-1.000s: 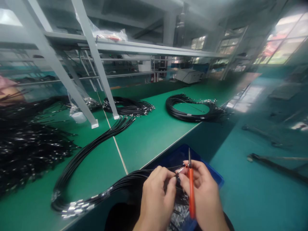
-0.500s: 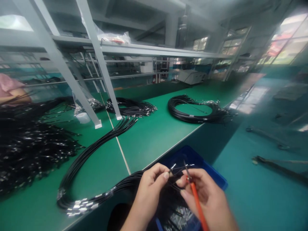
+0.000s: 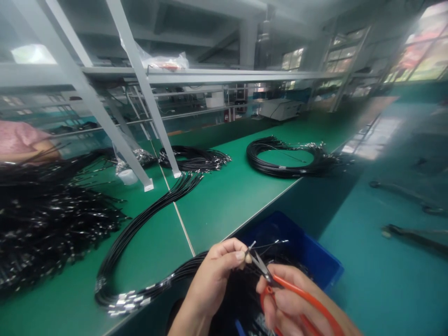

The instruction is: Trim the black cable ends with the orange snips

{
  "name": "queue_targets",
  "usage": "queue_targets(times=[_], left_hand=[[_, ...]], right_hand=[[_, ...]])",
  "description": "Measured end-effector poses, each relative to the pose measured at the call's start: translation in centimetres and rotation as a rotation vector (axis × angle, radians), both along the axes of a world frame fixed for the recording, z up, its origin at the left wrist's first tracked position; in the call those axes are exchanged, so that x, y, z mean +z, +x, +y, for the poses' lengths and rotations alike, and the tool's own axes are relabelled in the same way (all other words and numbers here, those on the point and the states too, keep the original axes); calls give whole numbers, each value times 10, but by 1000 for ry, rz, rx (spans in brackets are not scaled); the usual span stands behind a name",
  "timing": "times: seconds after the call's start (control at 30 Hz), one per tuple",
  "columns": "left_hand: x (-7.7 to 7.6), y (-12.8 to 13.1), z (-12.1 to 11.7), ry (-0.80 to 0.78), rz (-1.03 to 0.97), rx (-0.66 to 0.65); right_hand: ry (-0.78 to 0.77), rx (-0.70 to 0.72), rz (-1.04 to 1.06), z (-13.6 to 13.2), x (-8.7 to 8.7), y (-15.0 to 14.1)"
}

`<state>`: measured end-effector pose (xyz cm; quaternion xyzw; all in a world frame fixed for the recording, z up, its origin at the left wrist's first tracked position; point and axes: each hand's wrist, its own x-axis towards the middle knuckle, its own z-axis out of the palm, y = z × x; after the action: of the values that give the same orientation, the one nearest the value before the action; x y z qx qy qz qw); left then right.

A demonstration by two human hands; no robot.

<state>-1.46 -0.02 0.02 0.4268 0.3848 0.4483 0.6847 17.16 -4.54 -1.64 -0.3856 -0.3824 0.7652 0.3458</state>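
Scissors (image 3: 297, 290), orange-handled steel, clasped in the right hand (image 3: 290, 303), look to be lining up, blades apart, by the silver-tipped black cable (image 3: 252, 245) the left hand (image 3: 212, 280) pinches; closing demands clear fingertips.

1. Shows a green tabletop (image 3: 217, 200), crossed by a pale seam (image 3: 183, 224) and edged in a light strip.
2. Carries a long grey shelf (image 3: 227, 77) above, on slanting-looking metal posts (image 3: 144, 93).
3. Recedes behind into more racks (image 3: 196, 112) and a pale column (image 3: 248, 44), under a dim grey ceiling (image 3: 196, 18).
4. Spreads into a teal floor (image 3: 378, 270) at right, with bright glare (image 3: 374, 135) farther back.
5. Lets daylight in through a large window (image 3: 420, 51) at upper right and a smaller window (image 3: 292, 60) near the centre, both blurred.
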Motion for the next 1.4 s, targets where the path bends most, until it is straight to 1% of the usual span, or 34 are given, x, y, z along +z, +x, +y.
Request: queue_targets(times=[0.1, 0.2, 0.27, 0.33, 0.4, 0.5, 0.63, 0.7, 0.8, 0.83, 0.87, 0.93, 1.0, 1.03, 1.1, 1.17, 1.23, 1.27, 1.33, 1.4], left_hand=[[0, 0, 0, 0, -7, -7], [-1, 1, 0, 8, -20, -9], [-2, 1, -1, 11, -23, -13], [-2, 1, -1, 19, -26, -18], [-2, 1, -1, 27, -29, -25], [-2, 2, 0, 33, -27, -27], [-3, 1, 0, 42, -4, -28], [-5, 1, 0, 50, 11, -28], [-7, -1, 0, 42, 31, -28], [-8, -2, 0, 42, 39, -24], [-9, -3, 0, 47, 47, -21], [-10, -4, 0, 85, 72, -18], [-9, -3, -2, 164, 143, -4], [-8, -2, -4, 230, 209, 21], [-7, 3, -7, 424, 386, 102], [-6, 11, -11, 677, 549, 178], [-6, 18, -13, 902, 653, 218], [-6, 22, -13, 984, 691, 230], [-7, 28, -13, 1086, 756, 250], [-7, 33, -13, 1126, 804, 264]], right_hand=[[28, 20, 22, 2, -1, 2], [113, 31, -50, 2, 0, 2], [85, 5, -54, 2, 2, 0], [12, -17, -17, 3, 4, -2], [-27, 8, 18, 4, 4, -3], [-19, 49, 59, 9, 0, -5], [33, 128, 107, 19, -5, -9], [29, 157, 2, 24, -2, -12], [19, 135, -294, 26, 4, -16], [31, 120, -339, 26, 5, -17], [48, 102, -341, 24, 5, -16], [71, 53, -280, 21, 3, -12], [91, -43, -176, 17, -1, -6], [99, -114, -118, 16, -2, -2], [124, -282, 9, 13, -2, 4], [128, -409, 101, 12, 0, 9], [121, -459, 147, 11, 1, 13], [121, -465, 164, 10, 1, 16], [136, -469, 180, 10, -1, 21], [166, -477, 176, 9, -4, 26]])
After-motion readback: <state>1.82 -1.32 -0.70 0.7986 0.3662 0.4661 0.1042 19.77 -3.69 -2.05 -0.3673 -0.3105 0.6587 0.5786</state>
